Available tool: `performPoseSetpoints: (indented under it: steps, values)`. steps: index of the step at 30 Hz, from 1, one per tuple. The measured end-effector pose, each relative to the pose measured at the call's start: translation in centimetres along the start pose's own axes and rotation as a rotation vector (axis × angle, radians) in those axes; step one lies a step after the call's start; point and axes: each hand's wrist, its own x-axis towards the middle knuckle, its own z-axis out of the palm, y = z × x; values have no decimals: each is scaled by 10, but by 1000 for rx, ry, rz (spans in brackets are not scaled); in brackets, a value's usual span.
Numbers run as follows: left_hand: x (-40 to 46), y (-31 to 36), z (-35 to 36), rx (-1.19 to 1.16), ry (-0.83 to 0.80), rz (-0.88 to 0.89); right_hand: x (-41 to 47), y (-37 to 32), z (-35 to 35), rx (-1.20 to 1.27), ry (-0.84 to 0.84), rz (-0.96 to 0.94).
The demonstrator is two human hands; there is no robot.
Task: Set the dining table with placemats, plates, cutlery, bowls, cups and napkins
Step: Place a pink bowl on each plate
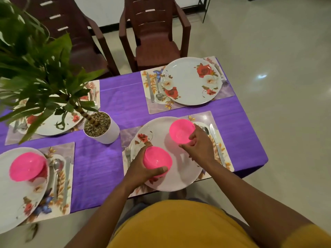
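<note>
my left hand (pixel 141 167) grips a pink bowl (pixel 157 161), thumb curled over its near rim, above the near side of a flowered plate (pixel 161 133). my right hand (pixel 198 145) pinches the rim of a second pink bowl (pixel 180 130) at the plate's far side. the plate lies on a placemat (pixel 206 117) on the purple surface (pixel 111 102). left, a third pink bowl (pixel 26 167) sits on another plate (pixel 16 199). farther off: a potted plant (pixel 100 127) and a bare plate (pixel 189 81).
</note>
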Motion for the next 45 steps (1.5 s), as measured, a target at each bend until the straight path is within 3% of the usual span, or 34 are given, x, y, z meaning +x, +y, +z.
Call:
performPoseSetpoints:
  steps: [22,28,30,33,37,41,45]
  values:
    - [-3,6,-8,-161,-22,-66,3,8,4,-104,2,-6]
    - [4,11,-19,-200,-77,-61,-24,-16,-5,-57,167,-58]
    - [2,16,-21,-227,-76,-82,-37,-27,-11,12,113,-56]
    - [1,26,-25,-280,-133,-163,-51,-41,-21,138,-122,-4]
    - [0,42,-24,-410,-361,-246,-60,-52,-30,330,-410,48]
    - [-3,59,-16,-557,-515,-343,-65,-55,-47,539,-485,119]
    - [-1,76,3,-608,-549,-329,-61,-38,-66,617,-478,111]
